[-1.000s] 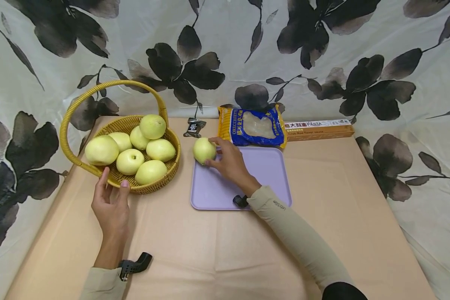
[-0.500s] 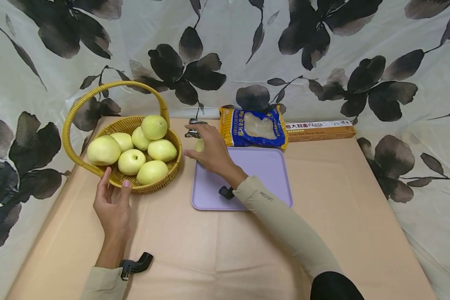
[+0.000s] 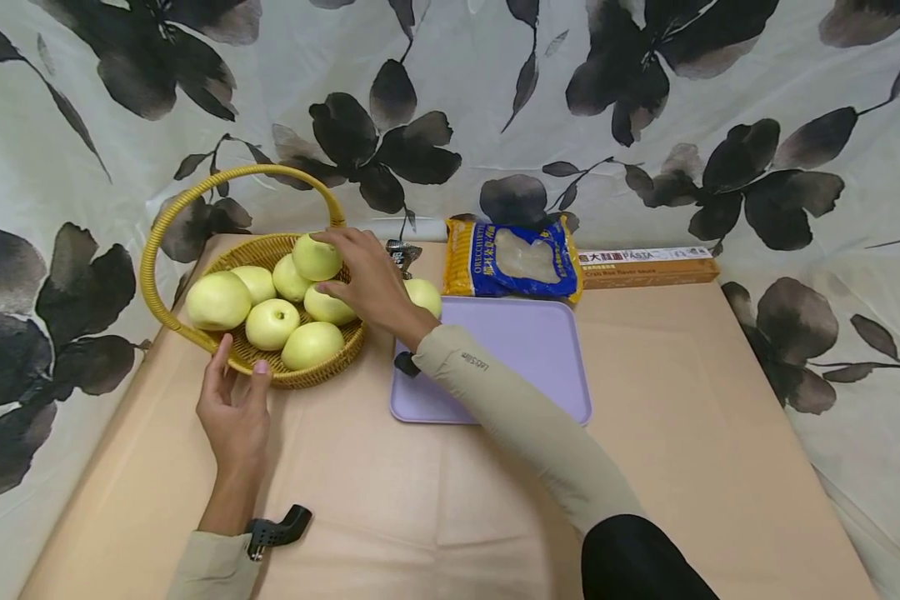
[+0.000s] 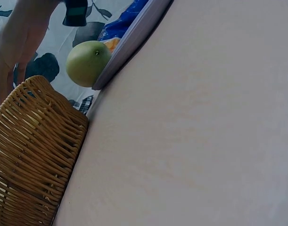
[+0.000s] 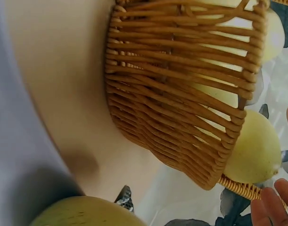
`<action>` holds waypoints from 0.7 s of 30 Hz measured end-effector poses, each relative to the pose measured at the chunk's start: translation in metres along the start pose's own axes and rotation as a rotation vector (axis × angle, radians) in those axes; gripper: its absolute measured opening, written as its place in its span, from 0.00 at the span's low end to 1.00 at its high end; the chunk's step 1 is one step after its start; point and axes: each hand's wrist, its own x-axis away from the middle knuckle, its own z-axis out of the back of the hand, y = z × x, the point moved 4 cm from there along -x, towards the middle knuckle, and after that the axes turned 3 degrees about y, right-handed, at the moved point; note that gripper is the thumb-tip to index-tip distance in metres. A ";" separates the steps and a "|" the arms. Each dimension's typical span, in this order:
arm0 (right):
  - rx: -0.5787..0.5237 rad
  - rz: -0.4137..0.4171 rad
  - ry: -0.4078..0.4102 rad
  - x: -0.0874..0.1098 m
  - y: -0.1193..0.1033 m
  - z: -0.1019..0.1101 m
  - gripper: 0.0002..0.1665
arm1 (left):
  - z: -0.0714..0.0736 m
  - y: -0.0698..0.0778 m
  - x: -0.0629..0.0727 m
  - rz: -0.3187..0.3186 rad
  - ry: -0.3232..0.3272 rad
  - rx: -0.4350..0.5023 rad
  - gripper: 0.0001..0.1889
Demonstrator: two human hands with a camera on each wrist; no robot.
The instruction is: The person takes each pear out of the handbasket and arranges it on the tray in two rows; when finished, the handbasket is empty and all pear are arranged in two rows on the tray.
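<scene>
In the head view, a yellow wicker basket with a tall handle holds several yellow-green apples. My right hand reaches over its right rim, thumb and fingers spread around the topmost apple. In the right wrist view, a gap shows between the fingertips and that apple. My left hand has its fingertips against the basket's near left side; the left wrist view does not show this hand. Another apple sits at the far left corner of the lilac tray, partly behind my right hand.
A blue and yellow pasta bag lies behind the tray. To its right is a long brown pasta box. A small black wrapped packet lies between basket and bag. Floral cloth hangs behind the table.
My right hand has let go of the apple at the tray's corner and moved left to the topmost apple in the basket. My left hand stays at the basket's side.
</scene>
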 end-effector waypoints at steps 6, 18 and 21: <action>0.082 -0.031 -0.043 -0.010 0.001 -0.008 0.41 | -0.001 0.001 0.001 -0.003 -0.013 0.024 0.34; 0.138 -0.120 -0.017 -0.014 -0.002 -0.017 0.45 | 0.001 0.002 0.000 -0.006 -0.010 0.016 0.34; 0.178 -0.135 -0.023 -0.018 -0.005 -0.022 0.45 | 0.001 0.000 0.001 -0.010 -0.007 0.010 0.34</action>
